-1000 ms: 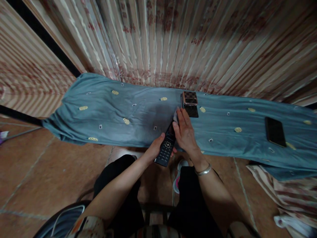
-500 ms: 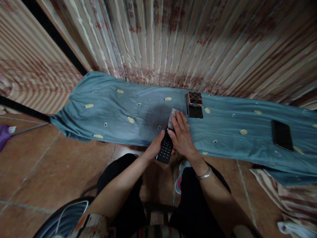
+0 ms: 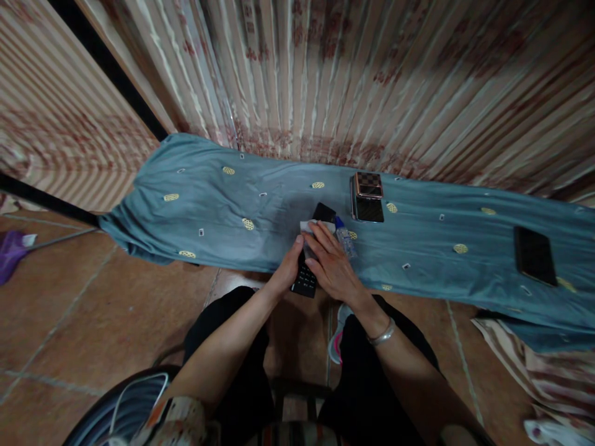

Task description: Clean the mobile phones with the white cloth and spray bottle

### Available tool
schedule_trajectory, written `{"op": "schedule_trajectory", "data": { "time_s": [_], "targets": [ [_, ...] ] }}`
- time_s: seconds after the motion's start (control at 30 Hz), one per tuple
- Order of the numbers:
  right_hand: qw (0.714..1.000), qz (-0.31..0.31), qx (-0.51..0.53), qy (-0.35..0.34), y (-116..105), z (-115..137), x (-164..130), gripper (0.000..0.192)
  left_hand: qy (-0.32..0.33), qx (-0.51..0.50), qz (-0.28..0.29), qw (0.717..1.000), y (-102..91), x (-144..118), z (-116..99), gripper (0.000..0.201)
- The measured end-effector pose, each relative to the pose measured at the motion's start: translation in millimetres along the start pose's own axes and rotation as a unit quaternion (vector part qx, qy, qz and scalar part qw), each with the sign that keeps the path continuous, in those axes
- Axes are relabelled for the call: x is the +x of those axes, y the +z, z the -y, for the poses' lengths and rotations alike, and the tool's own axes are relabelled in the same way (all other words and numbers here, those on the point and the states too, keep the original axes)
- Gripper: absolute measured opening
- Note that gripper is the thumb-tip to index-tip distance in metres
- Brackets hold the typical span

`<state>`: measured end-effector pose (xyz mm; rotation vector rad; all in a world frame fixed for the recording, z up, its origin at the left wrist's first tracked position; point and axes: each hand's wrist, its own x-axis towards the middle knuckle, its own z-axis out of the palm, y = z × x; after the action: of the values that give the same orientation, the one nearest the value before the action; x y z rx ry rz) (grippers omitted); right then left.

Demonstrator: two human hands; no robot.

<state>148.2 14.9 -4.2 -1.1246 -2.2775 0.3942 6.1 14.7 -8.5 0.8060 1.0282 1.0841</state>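
A long black keypad phone (image 3: 304,284) is in my left hand (image 3: 287,271), gripped along its left edge with the thumb on top. It tilts away from me, and its far end is a plain dark panel. My right hand (image 3: 331,263) presses a pale grey wipe (image 3: 305,227) onto the middle of the phone, fingers together over it. The hand and wipe hide much of the keys. Just right of my right fingers a small clear bottle with a blue cap (image 3: 344,236) lies on the blue patterned cloth (image 3: 279,214).
Behind the phone, to the right, lie a folding phone with a checkered piece (image 3: 369,197). A black smartphone (image 3: 534,255) rests farther right. A pleated curtain (image 3: 297,80) hangs behind the cloth-covered bench. A dark round basin (image 3: 134,409) stands at lower left, and a purple object (image 3: 10,254) lies on the floor.
My right hand has slid the wipe down from the phone's far end toward its middle, covering the upper keys. The far panel and the blue-capped bottle have come into view.
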Motion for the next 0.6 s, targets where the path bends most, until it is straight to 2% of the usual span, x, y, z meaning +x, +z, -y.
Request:
{"op": "schedule_trajectory", "data": {
  "time_s": [0.23,0.3,0.4,0.47,0.6],
  "targets": [
    [1.0,-0.003,-0.013,-0.019,2.7,1.9,3.4,0.051,0.011,0.024,0.003,1.0,0.4,2.5,1.7,0.058],
    [0.999,-0.018,-0.032,-0.017,0.4,-4.2,4.4,0.051,-0.032,0.031,0.015,0.999,1.6,0.5,2.4,0.063],
    [0.998,-0.044,-0.053,0.007,-5.0,-17.0,5.9,0.053,-0.131,0.031,0.071,0.988,3.1,-3.3,4.8,0.08],
    [0.996,-0.059,-0.059,0.025,-8.5,-25.6,6.8,0.054,-0.149,0.018,0.104,0.983,3.9,-5.4,6.3,0.085],
    [0.994,-0.089,-0.046,0.053,-13.6,-36.4,8.1,0.054,-0.149,0.015,0.13,0.98,5.5,-7.8,6.1,0.086]
  ]
}}
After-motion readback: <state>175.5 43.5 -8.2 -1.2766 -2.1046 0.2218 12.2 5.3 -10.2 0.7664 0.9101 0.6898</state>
